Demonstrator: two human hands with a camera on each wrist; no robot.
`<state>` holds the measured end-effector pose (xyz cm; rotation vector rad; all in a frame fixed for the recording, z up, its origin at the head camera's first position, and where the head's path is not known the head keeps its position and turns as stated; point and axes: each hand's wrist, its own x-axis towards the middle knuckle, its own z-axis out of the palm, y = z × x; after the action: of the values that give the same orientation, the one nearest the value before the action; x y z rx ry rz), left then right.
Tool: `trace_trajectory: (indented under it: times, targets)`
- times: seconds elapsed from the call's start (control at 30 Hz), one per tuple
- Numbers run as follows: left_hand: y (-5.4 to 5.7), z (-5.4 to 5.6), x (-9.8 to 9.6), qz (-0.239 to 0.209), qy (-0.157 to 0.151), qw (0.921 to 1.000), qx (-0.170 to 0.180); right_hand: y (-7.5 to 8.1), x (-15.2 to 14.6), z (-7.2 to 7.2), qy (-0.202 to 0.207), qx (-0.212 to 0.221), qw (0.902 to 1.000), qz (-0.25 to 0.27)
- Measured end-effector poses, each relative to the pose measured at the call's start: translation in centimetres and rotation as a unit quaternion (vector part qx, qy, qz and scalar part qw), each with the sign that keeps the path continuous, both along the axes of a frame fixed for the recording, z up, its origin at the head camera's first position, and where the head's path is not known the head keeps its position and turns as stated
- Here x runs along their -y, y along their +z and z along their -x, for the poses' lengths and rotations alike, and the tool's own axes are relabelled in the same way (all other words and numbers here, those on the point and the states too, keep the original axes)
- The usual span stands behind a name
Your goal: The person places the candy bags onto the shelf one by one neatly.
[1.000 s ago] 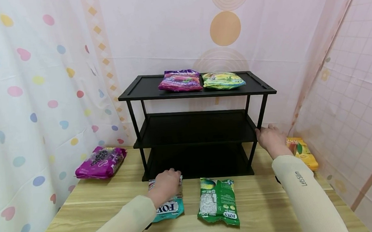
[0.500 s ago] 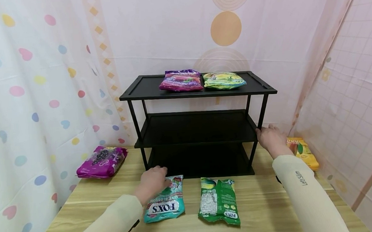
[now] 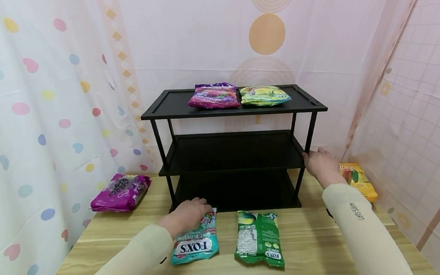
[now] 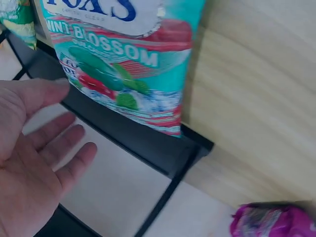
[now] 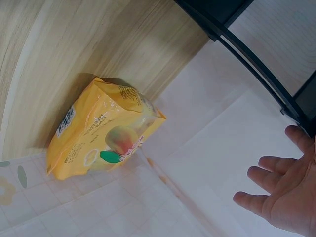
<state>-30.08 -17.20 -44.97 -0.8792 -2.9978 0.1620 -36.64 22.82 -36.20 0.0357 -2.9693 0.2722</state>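
A teal Fox's Mint Blossom candy bag (image 3: 194, 245) lies on the table in front of the black three-tier rack (image 3: 233, 114). My left hand (image 3: 190, 215) is over that bag's far end in the head view. In the left wrist view, the fingers are relaxed and apart, with the thumb's tip right at the edge of the bag (image 4: 118, 74). My right hand (image 3: 322, 167) touches the rack's right front post at the middle shelf. Its other fingers (image 5: 264, 177) stretch out loosely in the right wrist view. A green Fox's candy bag (image 3: 258, 239) lies right of the teal one.
On the rack's top shelf lie a purple-red candy bag (image 3: 214, 96) and a yellow-green one (image 3: 264, 95). A purple grape candy bag (image 3: 120, 193) is left of the rack. To its right is a yellow mango candy bag (image 3: 358, 181), next to the curtain.
My left hand has moved left off the teal bag, then slightly back right over its far end. The bag has stayed about in place. The right hand has not moved.
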Motion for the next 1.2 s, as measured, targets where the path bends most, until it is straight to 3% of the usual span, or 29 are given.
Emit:
trace_trajectory:
  times: [0.2,0.43,0.87,1.2]
  targets:
    - [0.3,-0.4,-1.7,0.098,-0.045,0.9939,0.019,0.0,0.0,0.1,0.002,-0.003,1.0,-0.001]
    - [0.0,-0.9,-2.4,0.147,-0.063,0.9867,0.028,0.1,0.1,0.0,0.003,-0.003,1.0,0.001]
    - [0.0,-0.7,-1.4,0.114,-0.025,0.9928,0.029,-0.1,-0.1,0.0,0.003,-0.01,0.9999,-0.002]
    - [-0.1,-0.5,-0.1,0.134,0.045,0.9893,0.036,-0.2,-0.1,0.0,0.003,-0.01,0.9999,-0.001]
